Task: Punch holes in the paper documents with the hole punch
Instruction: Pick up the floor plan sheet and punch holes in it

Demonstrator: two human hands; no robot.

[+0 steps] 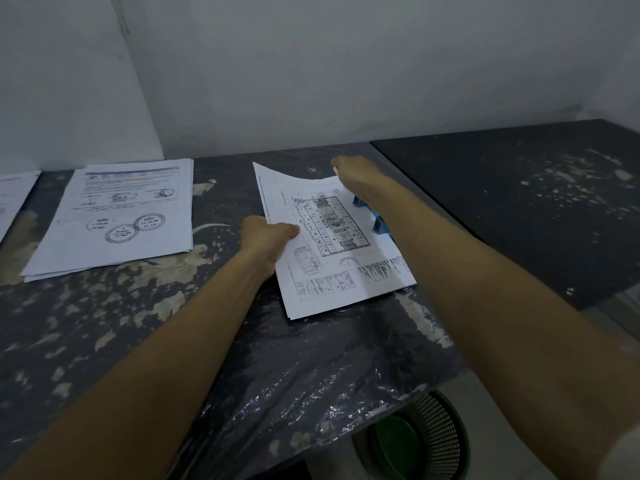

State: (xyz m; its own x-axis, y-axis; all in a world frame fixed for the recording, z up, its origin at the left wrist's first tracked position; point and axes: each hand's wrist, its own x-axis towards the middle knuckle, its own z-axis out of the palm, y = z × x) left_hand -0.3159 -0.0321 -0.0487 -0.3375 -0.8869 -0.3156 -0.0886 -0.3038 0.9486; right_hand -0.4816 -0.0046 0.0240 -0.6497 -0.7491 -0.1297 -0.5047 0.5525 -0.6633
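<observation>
A printed floor-plan document (332, 244), a thin stack of sheets, lies on the dark worn table (138, 323) at the centre. My left hand (268, 237) grips its left edge, thumb on top of the paper. My right hand (353, 173) pinches the far right corner of the sheets, lifting it slightly. A blue hole punch (375, 218) sits at the paper's right edge, mostly hidden under my right forearm.
A second stack of printed documents (117, 216) with stamps lies to the left, and another sheet (14, 195) shows at the far left edge. A black table (519, 202) adjoins on the right. A green basket (422, 441) stands below the table's front edge.
</observation>
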